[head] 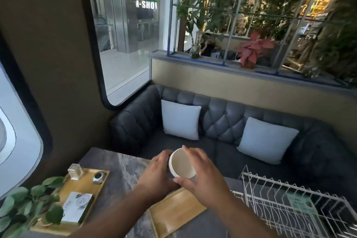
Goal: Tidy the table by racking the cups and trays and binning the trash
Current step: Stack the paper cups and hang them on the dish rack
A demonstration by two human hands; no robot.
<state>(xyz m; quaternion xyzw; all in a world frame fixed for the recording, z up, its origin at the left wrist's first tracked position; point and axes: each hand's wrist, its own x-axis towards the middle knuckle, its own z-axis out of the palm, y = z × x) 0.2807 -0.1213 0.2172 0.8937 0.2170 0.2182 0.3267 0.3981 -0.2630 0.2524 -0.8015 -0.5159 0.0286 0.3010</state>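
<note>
I hold a short stack of paper cups (182, 163) in both hands above the middle of the bench (119, 168), with the open mouth tipped up towards me. My left grip (158, 172) is curled round the left side of the stack, its fingers hidden behind the cups. My right grip (204, 176) spans the mouth from the right, with the fingers arched over the far rim and the thumb pressed on the near rim, so the cups are clamped between them. Just near of the cups, a bare wooden near tray (177, 210) lies flat on the bench, partly under my right forearm. The white wire rack (289, 205) stands at the right end of the bench, well apart from the cups. At the left end, a left tray (90, 187) carries a clear box (75, 171), a small white gadget (98, 177) beside it and a flat pack (79, 206) nearer to me, with a leafy plant (25, 205) over its near left corner. Beyond the bench, a dark sofa (222, 120) holds two pale cushions (180, 120).
</note>
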